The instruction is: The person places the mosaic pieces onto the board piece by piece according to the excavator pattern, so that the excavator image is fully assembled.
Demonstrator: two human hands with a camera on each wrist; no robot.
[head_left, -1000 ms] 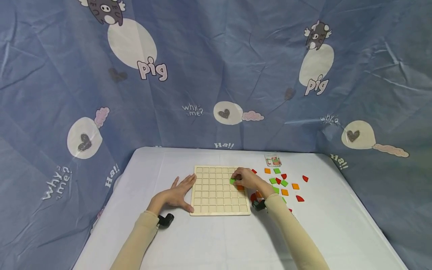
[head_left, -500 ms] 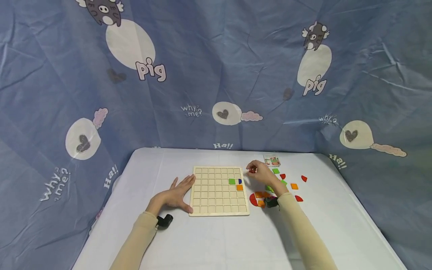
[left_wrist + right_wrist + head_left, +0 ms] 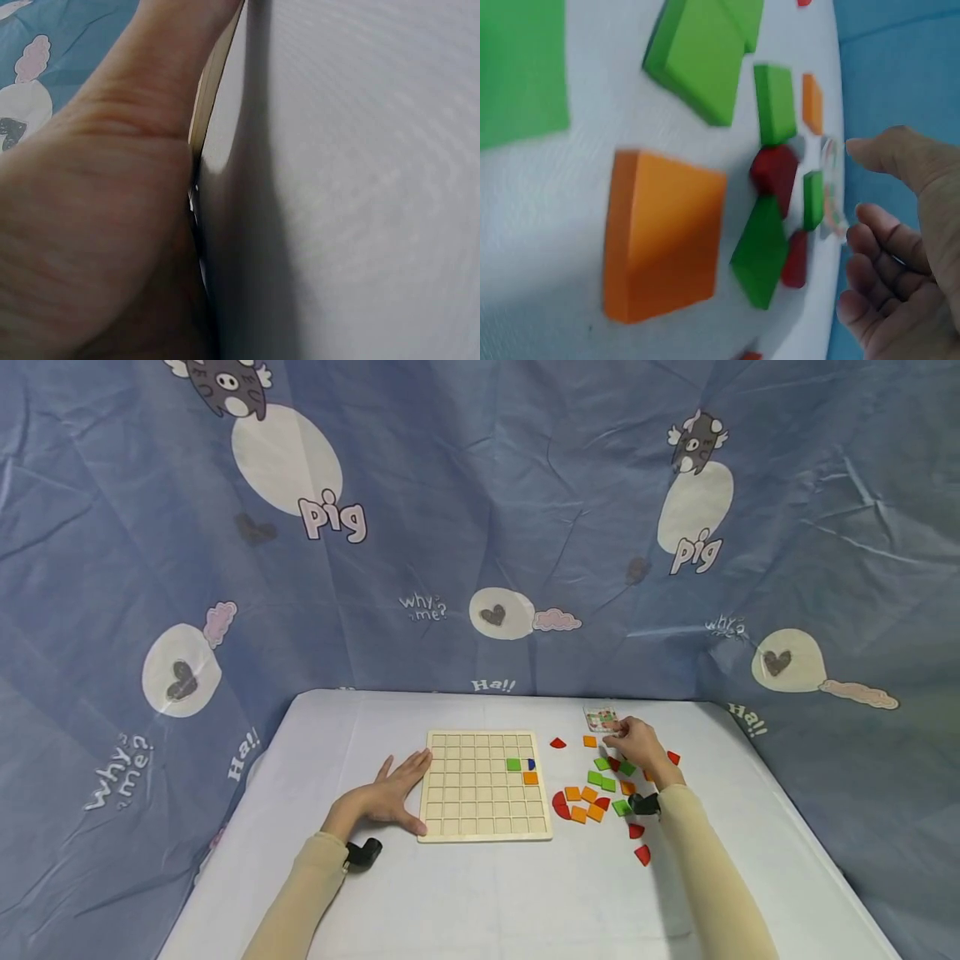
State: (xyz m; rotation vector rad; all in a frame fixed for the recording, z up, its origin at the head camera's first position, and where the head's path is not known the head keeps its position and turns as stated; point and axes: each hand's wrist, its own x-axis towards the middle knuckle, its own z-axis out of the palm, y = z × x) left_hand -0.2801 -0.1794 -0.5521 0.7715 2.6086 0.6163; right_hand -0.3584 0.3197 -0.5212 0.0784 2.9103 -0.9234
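A square wooden grid board [image 3: 485, 841] lies mid-table. My left hand [image 3: 386, 795] touches its left edge with fingers spread; up close in the left wrist view, the hand [image 3: 112, 172] partly hides the board's side [image 3: 211, 94]. On the board's right part sit a green square [image 3: 513, 764], an orange square [image 3: 530, 778] and a small blue piece [image 3: 532, 764]. My right hand [image 3: 639, 745] is over the far right of the table, beside a small printed card [image 3: 600, 718]. In the right wrist view its thumb and loosely curled fingers [image 3: 885, 232] stand apart with nothing between them.
Right of the board lie several loose flat pieces: orange squares [image 3: 676, 232], green squares [image 3: 697, 60] and red rounded wedges [image 3: 561, 805]. One red piece [image 3: 558, 743] lies near the board's upper right corner. A patterned blue cloth [image 3: 420, 527] hangs behind the white table [image 3: 450, 902].
My right hand has left the green square on the board, passed over the red piece by the upper right corner, and moved right to the card. My left hand stays at the board's edge.
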